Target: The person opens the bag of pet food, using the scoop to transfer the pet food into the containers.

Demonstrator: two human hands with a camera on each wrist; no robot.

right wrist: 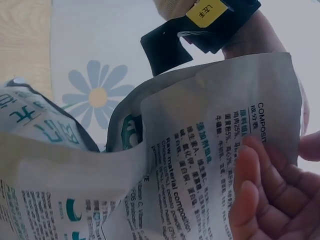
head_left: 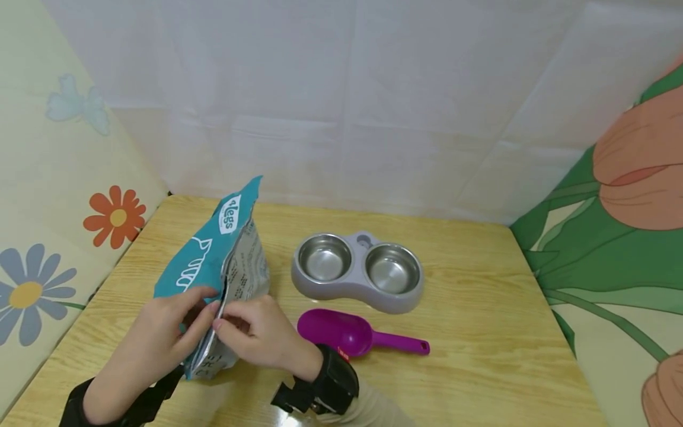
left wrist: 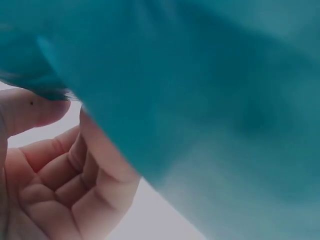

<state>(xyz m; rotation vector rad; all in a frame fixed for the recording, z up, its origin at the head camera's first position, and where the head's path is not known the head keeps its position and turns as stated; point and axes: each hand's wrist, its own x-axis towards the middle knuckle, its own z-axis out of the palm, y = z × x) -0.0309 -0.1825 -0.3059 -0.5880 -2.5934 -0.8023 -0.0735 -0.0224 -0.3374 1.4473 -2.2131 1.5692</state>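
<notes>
A teal and silver pet food bag [head_left: 205, 252] stands at the left of the table, tilted, with white lettering on its teal face. My left hand [head_left: 162, 329] pinches its opening edge from the teal side. From the printed silver side, my right hand [head_left: 267, 332] pinches the edge close by, the two thumbs almost touching. In the left wrist view the teal film [left wrist: 215, 115] covers most of the picture and my left hand [left wrist: 65, 180] is partly behind it. Printed text fills the silver panel [right wrist: 200, 150] in the right wrist view, with the fingers of my right hand [right wrist: 275, 195] against it.
A grey double feeder [head_left: 341, 289] with two steel bowls stands at the table's middle. In front of it lies a purple scoop [head_left: 341, 329], handle to the right, close to my right wrist. A white sheet [head_left: 341, 118] hangs behind the wooden table [head_left: 480, 332]; flowered panels flank it.
</notes>
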